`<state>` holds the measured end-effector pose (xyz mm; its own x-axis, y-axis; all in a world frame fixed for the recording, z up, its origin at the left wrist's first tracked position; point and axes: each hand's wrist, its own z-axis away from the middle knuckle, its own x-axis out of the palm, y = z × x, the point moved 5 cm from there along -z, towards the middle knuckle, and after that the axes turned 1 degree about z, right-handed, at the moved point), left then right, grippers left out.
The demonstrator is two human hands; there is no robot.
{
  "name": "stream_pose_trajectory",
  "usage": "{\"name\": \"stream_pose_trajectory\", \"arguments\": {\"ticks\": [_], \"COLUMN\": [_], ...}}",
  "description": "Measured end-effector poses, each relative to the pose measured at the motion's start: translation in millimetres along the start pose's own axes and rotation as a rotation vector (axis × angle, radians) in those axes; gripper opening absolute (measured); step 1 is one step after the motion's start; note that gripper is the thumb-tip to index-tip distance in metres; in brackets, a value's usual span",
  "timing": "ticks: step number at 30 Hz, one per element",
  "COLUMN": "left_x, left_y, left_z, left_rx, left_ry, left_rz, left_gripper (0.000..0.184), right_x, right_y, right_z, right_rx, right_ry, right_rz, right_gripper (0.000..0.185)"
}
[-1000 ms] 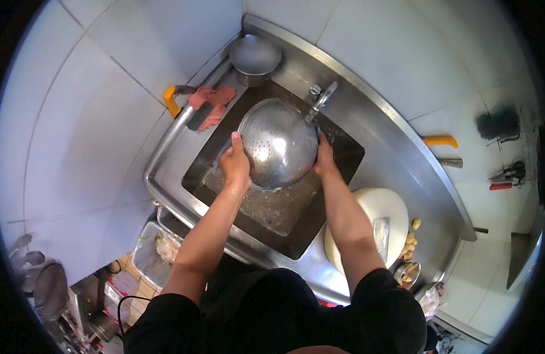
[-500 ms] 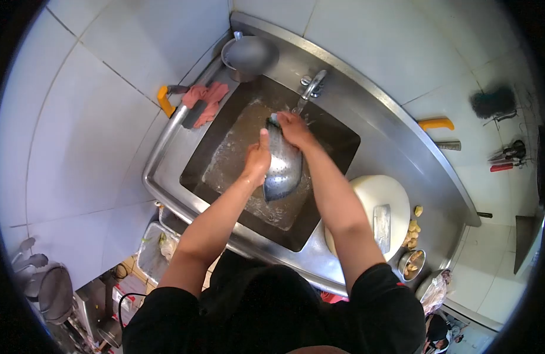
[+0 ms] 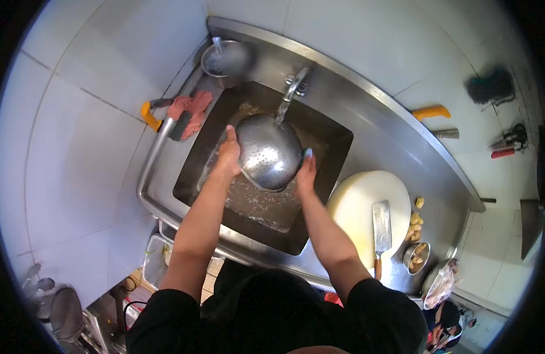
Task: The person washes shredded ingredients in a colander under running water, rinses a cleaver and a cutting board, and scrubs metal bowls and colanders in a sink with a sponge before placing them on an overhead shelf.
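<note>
A perforated metal colander [image 3: 268, 152] is held bottom up over the sink basin [image 3: 272, 236]. My left hand [image 3: 229, 154] grips its left rim, thumb along the outside. On the right rim is my right hand [image 3: 306, 172], with a small pale blue thing at its fingertips, too small to make out. Water runs from the faucet [image 3: 294, 88] onto the colander's upper part. Murky, foamy water covers the basin floor beneath it.
Right of the basin, a cleaver [image 3: 381, 227] lies on a round white board [image 3: 349, 203], near yellow pieces and a small bowl [image 3: 416, 258]. A pink cloth [image 3: 196, 112] and a pot [image 3: 216, 59] are at the left and back. A person [image 3: 446, 324] shows at bottom right.
The colander went from face-on to edge-on and is now turned bottom up again, under the running water. My right hand moved from its top edge down to its right rim. The view has shifted.
</note>
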<state>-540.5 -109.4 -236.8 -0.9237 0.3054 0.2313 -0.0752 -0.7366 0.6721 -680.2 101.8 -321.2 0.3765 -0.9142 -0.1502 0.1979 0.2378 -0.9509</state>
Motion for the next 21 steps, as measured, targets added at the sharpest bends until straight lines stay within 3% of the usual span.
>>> {"name": "stream_pose_trajectory", "arguments": {"ticks": [1, 2, 4, 6, 8, 11, 12, 14, 15, 18, 19, 21], "left_x": [1.4, 3.9, 9.8, 23.6, 27.6, 17.3, 14.0, 11.3, 21.9, 51.0, 59.6, 74.2], "left_y": [-0.2, -1.0, -1.1, 1.7, 4.4, -21.5, -27.7, -28.1, -21.6, -19.9, -26.1, -28.3], "left_z": [2.3, 2.5, -4.9, 6.8, 7.0, -49.4, -67.2, -65.7, -49.3, -50.6, -55.8, -58.4], "left_rx": [0.001, -0.023, -0.062, 0.042, 0.140, 0.078, 0.137, 0.184, 0.147, 0.072, 0.022, -0.024], "left_ry": [-0.013, -0.063, -0.124, -0.050, 0.031, -0.038, -0.110, -0.166, -0.175, -0.237, -0.288, -0.343], "left_rz": [-0.013, 0.002, 0.044, -0.089, -0.225, -0.186, -0.168, -0.155, -0.198, -0.255, -0.276, -0.292], "left_gripper": [0.082, 0.079, 0.075, 0.081, 0.087, 0.091, 0.083, 0.076, 0.075, 0.074, 0.074, 0.075], "right_x": [-4.3, -2.1, 12.3, 38.5, 52.6, 49.5, 43.4, 29.7, 29.4, 40.0, 43.1, 45.4], "right_y": [-22.5, -18.3, -18.4, -53.5, -100.8, -96.9, -79.7, -57.4, -59.9, -117.7, -130.0, -141.6], "right_z": [-12.4, -30.8, -58.9, -24.2, 35.7, 48.5, 23.1, -35.0, -43.7, -31.7, -12.3, 33.5], "right_rx": [0.344, 0.340, 0.063, -0.478, -0.639, -0.784, -0.710, -0.146, -0.138, -0.649, -0.652, -0.868], "right_ry": [-0.046, -0.033, -0.227, -0.202, -0.168, -0.145, -0.028, -0.136, -0.140, -0.180, -0.184, -0.133], "right_rz": [-0.056, -0.067, 0.227, 0.432, 0.481, 0.469, 0.342, 0.174, 0.171, 0.457, 0.464, 0.677], "right_gripper": [0.049, 0.049, 0.051, 0.048, 0.040, 0.037, 0.033, 0.029, 0.029, 0.023, 0.023, 0.024]}}
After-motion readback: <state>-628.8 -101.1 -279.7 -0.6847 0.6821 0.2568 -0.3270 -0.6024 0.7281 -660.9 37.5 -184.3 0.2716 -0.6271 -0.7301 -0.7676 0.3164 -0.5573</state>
